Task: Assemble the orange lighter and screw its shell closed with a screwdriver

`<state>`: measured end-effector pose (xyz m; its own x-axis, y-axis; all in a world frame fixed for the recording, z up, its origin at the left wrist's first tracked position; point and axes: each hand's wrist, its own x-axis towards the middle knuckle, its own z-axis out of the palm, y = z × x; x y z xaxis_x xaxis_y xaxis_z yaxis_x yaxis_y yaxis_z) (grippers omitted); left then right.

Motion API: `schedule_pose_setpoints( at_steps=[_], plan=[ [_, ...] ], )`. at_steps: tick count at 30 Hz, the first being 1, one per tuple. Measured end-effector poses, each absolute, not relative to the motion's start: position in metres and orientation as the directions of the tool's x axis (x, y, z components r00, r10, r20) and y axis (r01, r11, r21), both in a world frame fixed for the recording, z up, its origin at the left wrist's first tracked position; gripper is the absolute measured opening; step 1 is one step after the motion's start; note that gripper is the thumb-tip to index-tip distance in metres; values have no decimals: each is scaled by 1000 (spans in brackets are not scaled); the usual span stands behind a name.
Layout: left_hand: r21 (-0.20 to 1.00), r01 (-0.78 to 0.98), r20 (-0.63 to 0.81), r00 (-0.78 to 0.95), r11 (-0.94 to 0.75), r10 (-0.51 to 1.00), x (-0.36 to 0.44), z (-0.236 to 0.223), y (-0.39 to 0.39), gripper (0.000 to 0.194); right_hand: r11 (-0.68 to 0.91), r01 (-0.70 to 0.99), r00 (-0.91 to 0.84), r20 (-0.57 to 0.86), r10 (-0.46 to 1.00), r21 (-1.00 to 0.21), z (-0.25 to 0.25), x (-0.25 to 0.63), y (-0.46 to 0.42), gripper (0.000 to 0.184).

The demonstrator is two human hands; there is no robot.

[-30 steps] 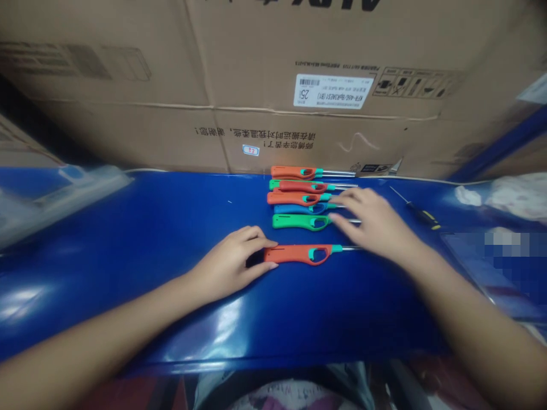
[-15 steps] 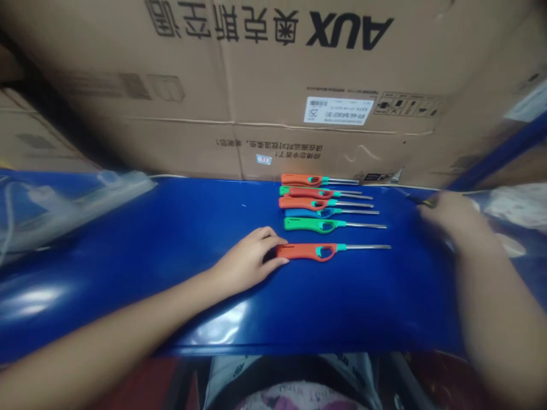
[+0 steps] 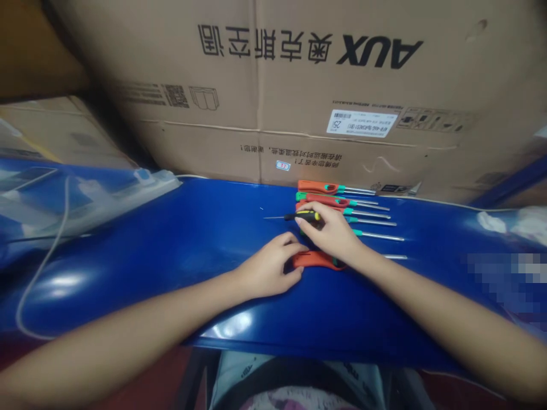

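My left hand (image 3: 273,266) is closed on the handle end of an orange long-necked lighter (image 3: 315,260) lying on the blue tabletop. In my right hand (image 3: 331,228) is a small screwdriver (image 3: 303,216) with a black and yellow handle, its thin shaft pointing left above the table. That hand and wrist hide part of the orange lighter and of the row behind it. Beyond lie more lighters: an orange one (image 3: 317,187) at the back, a red one (image 3: 322,200) in front of it, and others partly covered, with their metal tubes pointing right.
A big cardboard box (image 3: 273,85) with upside-down print stands along the table's back edge. To the left are a white power strip (image 3: 154,191) and a white cable (image 3: 32,282). White crumpled material (image 3: 530,225) lies at the far right.
My right hand has come from the right side to the middle with the screwdriver, over the lighters. My left hand stays on the orange lighter. The view has shifted slightly.
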<state>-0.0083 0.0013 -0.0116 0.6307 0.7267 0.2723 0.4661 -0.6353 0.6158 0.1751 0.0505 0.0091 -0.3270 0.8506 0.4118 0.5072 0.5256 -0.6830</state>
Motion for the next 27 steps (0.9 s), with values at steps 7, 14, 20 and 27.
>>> schedule_pose_setpoints(
  at_steps=[7,14,20,27],
  plan=[
    [623,460,273,629,-632,727,-8,-14,1,39,564,511,-321,464,826,-649,7,156,78,15],
    [644,399,295,657,-653,693,-9,-13,1,41,448,321,-151,421,894,-835,14,171,66,21],
    [692,352,294,660,-630,691,-5,-14,-3,44,236,-7,128,233,964,-972,34,215,35,29],
    [730,331,270,663,-597,698,-1,-15,-4,39,92,-236,102,70,992,-967,26,244,22,31]
  ],
)
